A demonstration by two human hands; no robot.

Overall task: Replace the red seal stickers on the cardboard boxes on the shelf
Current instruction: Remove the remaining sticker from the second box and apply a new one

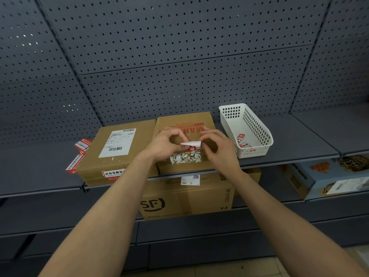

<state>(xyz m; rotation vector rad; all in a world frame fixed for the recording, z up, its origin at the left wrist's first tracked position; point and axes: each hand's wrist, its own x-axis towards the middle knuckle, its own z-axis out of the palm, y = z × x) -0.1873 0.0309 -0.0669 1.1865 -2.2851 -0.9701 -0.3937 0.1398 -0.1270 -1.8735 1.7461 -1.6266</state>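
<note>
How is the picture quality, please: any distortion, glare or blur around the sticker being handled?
Head view: wide-angle bending curves the shelf edge and pegboard seams; lighting is dim and even, without glare; the sticker pinched between left hand and right hand looks soft, print unreadable.

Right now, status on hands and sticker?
Left hand, right hand pinching sticker over right box. Torn residue below. Nothing in the way.
</note>
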